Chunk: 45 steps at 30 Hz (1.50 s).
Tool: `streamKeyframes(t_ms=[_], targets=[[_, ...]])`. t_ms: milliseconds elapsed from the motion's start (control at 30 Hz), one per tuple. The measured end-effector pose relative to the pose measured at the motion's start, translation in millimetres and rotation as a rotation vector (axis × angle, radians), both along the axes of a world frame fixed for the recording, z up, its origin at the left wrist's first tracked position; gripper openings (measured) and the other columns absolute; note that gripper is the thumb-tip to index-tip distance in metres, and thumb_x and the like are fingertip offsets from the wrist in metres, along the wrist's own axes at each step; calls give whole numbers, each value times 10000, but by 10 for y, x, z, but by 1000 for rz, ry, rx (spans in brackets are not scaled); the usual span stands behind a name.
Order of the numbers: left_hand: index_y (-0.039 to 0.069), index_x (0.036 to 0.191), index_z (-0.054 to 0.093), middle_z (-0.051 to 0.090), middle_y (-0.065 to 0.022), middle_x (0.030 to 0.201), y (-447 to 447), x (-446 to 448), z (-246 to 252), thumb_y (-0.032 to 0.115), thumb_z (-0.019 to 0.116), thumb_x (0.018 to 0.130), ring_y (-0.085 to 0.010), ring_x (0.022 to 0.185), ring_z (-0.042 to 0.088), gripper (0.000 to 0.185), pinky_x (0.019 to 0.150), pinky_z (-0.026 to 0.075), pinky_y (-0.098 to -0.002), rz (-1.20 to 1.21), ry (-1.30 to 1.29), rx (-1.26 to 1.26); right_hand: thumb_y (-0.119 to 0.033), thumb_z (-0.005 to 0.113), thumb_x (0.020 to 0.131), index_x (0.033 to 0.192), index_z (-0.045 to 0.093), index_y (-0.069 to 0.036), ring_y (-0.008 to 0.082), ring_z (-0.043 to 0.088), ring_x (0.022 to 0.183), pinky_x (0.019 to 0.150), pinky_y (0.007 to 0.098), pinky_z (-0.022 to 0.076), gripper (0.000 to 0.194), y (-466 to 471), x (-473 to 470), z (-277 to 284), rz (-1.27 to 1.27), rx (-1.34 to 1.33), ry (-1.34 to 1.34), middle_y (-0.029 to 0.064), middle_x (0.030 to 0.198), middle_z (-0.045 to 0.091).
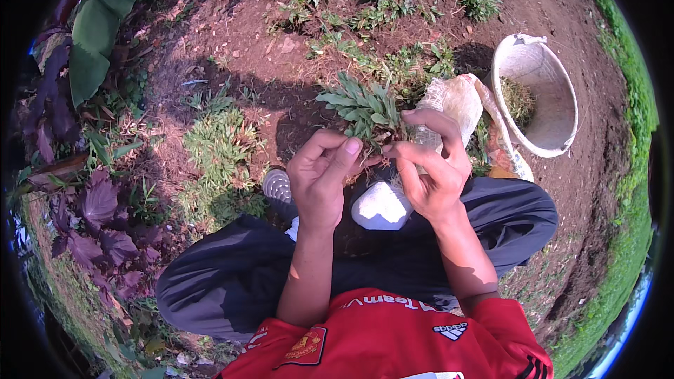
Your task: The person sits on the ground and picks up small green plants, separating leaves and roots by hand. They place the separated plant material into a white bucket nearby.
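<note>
A bunch of green leafy plants (363, 105) with thin brown roots is held up before me, leaves pointing away. My left hand (326, 171) pinches its root end between thumb and fingers. On the other side, my right hand (434, 166) has its fingers bent and spread at the edge of the bunch, its fingertips by the roots and stems; whether it grips any strand is hard to tell. Below the hands, a white rounded object (382, 206) lies between my legs. A whitish woven sack (453, 102) lies just beyond my right hand.
A pale bucket (563, 95) lies tilted on the soil at the right, with plant matter at its mouth. Low plants (224, 152) grow at the left, more (363, 5) at the top. Purple-leaved plants (97, 205) and a large broad leaf (97, 31) stand at the far left.
</note>
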<state>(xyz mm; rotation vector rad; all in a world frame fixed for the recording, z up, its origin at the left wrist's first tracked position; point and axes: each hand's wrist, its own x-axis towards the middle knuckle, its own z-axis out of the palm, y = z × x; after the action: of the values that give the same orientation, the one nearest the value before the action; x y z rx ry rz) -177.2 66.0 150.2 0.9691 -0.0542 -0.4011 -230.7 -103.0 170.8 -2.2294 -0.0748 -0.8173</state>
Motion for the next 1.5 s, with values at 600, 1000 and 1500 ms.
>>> streamKeyframes(t_ms=[600,1000,1500], targets=[[-45,1012,687,694,-59,974,-15,-35,-13,38,730,1007,-87,858,645,94,746,513,-235,69,-74,176,-27,877,739,992,806,-42,236,769,893,761,333,619,264,107,0,-8,-59,79,99,104,1045,774],[-50,1052,697,682,-83,1069,40,-2,-55,10,718,1004,-101,959,630,80,855,493,-252,-23,-98,96,25,821,768,879,764,-32,140,702,779,693,275,567,137,117,-11,-139,-59,357,138,89,985,770],[-43,1078,685,689,-173,1265,-13,-14,-117,12,713,1007,-147,1097,670,94,975,516,-278,4,-66,14,24,742,898,919,696,0,84,595,904,790,240,475,56,101,-58,-263,19,725,225,57,1076,676]])
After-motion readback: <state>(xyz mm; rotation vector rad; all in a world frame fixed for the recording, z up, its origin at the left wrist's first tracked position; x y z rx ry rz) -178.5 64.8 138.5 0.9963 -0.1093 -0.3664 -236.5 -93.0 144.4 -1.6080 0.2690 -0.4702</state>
